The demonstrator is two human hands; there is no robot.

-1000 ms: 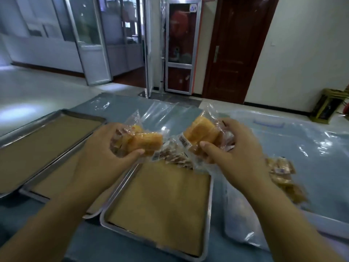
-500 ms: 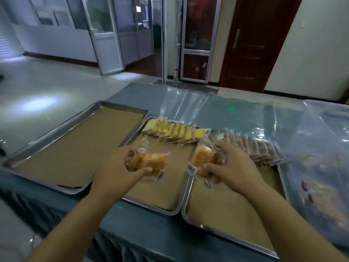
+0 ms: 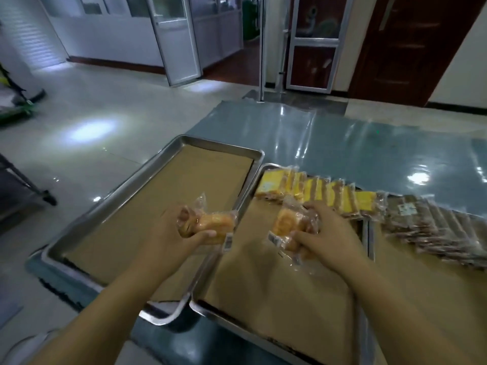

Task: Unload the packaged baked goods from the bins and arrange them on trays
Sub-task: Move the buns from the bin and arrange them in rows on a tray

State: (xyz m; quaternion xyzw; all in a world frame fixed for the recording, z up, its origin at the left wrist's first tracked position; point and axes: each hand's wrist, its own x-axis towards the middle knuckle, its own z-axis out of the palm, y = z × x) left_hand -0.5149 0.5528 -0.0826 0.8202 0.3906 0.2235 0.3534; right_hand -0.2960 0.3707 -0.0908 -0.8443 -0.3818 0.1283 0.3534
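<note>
My left hand [image 3: 168,238] grips a clear-wrapped golden bun [image 3: 210,225] above the right edge of the left tray [image 3: 110,206], whose brown paper liner is bare. My right hand [image 3: 329,238] holds a second wrapped bun [image 3: 286,226] over the middle tray [image 3: 200,306], just in front of a row of yellow packaged cakes [image 3: 316,193] leaning along that tray's far end. A third tray at the right carries a row of brown packaged cakes [image 3: 434,227].
The trays sit side by side on a table covered in shiny blue-grey plastic [image 3: 342,143]. A tiled floor lies to the left, with a dark cart leg [image 3: 39,193] nearby. Glass doors and a dark wooden door stand behind the table.
The view has swung left from the bin side to the trays. Both hands carried their buns left and down; the right one now sits close to the yellow cake row.
</note>
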